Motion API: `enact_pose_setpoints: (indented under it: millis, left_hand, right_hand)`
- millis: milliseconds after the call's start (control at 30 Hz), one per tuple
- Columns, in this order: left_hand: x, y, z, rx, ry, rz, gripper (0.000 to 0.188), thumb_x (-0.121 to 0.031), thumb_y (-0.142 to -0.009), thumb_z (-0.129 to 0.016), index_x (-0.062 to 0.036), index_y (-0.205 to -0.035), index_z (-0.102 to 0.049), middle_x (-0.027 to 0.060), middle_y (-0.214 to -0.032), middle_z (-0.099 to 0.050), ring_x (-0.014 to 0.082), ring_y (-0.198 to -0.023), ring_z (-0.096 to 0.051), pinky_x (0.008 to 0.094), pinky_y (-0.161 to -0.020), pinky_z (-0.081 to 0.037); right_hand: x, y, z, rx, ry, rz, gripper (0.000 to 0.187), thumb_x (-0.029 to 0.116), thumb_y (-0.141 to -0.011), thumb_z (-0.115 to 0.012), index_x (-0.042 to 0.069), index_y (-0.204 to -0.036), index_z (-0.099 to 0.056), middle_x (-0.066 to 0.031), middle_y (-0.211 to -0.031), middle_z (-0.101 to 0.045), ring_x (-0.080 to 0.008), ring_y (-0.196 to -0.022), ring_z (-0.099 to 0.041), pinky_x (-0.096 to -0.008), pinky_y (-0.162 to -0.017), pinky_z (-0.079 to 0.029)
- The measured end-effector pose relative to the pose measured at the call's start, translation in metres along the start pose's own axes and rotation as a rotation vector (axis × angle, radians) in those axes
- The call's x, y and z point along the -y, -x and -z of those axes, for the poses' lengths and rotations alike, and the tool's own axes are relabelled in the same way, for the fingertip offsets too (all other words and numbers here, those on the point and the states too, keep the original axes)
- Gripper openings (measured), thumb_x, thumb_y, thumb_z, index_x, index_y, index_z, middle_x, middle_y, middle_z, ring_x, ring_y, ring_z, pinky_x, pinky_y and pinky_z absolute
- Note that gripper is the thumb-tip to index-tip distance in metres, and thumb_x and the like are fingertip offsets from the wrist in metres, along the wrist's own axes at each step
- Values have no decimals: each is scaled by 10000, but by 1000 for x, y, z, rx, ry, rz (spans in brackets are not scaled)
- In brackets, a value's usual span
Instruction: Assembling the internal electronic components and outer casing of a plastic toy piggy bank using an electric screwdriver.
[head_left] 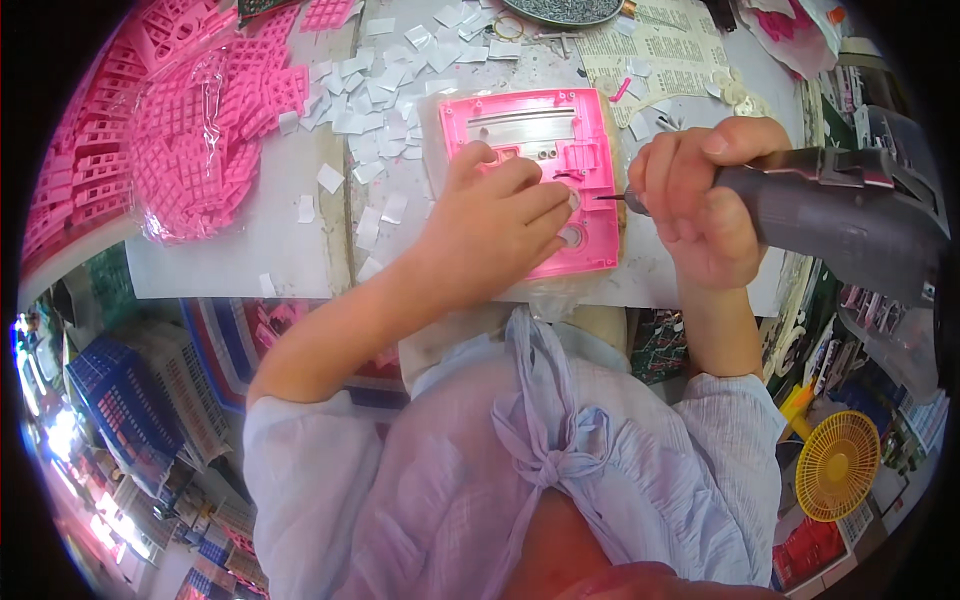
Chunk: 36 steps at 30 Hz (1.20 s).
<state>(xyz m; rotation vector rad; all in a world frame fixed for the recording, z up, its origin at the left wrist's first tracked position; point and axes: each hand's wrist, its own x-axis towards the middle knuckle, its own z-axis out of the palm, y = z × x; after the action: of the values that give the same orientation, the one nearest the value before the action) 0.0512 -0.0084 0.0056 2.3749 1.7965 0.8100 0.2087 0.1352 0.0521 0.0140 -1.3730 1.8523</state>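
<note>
A pink plastic casing [607, 125] lies on the table in front of me, its inner side up, with a metal strip and small round parts inside. My left hand [505, 215] is over its left and middle part, fingers bent and closed down onto it; the fingertips are partly hidden. In my right hand [705, 195] is a dark grey electric screwdriver [830, 205], gripped near its front end and lying almost level. Its thin bit [608, 197] points left, over the casing's right side.
Many small white paper pieces [385, 95] are scattered left of the casing. Pink grid-like parts in a clear bag [195, 150] pile up at the far left. A printed sheet [655, 45] and a dish of small dark bits [565, 8] are at the back. Below right stands a yellow basket [838, 467].
</note>
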Motion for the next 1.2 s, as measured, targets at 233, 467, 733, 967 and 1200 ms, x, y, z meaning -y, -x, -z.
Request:
enact_pose_setpoints:
  millis: [233,467,733,967,1200]
  left_hand:
    - [-18,2,8,154,-229,32,276,-199,-832,-684,-150,-1103,-703,-53,-1166,-626,147,-1038,-570,474,-1035,-313]
    - [-18,3,6,93,-154,10,260,-154,-848,-626,-116,-1088,-716,-4,-1082,-630,168,-1020,-562,501,-1040,-358]
    - [-12,9,4,100,-16,73,180,-206,-823,-657,-154,-964,-756,-18,-999,-625,171,-1021,-565,503,-1039,-351]
    - [0,4,10,81,244,78,228,-154,-761,-731,-146,-988,-712,41,-1034,-663,249,-1033,-582,494,-960,-403]
    - [187,5,101,-166,-391,632,312,-309,-856,-682,-61,-1031,-756,157,-1057,-719,342,-1037,-650,471,-914,-497]
  right_hand:
    - [-4,2,-4,-27,106,-32,349,133,-879,-743,-35,-1108,-540,-73,-790,-606,-124,-675,-588,-282,-622,-513]
    - [-14,10,-7,-47,137,-78,282,97,-855,-734,-22,-1050,-567,-71,-776,-617,-112,-669,-587,-266,-603,-492]
    - [-31,14,-7,263,612,-45,258,88,-928,-677,68,-1071,-463,-46,-642,-498,-161,-560,-476,-332,-531,-431]
    - [-33,6,6,244,152,-155,304,176,-949,-691,66,-1166,-508,-7,-645,-484,-131,-553,-447,-300,-518,-380]
    - [9,-43,24,35,94,12,367,160,-962,-630,9,-1280,-526,7,-658,-445,-102,-556,-393,-281,-538,-337]
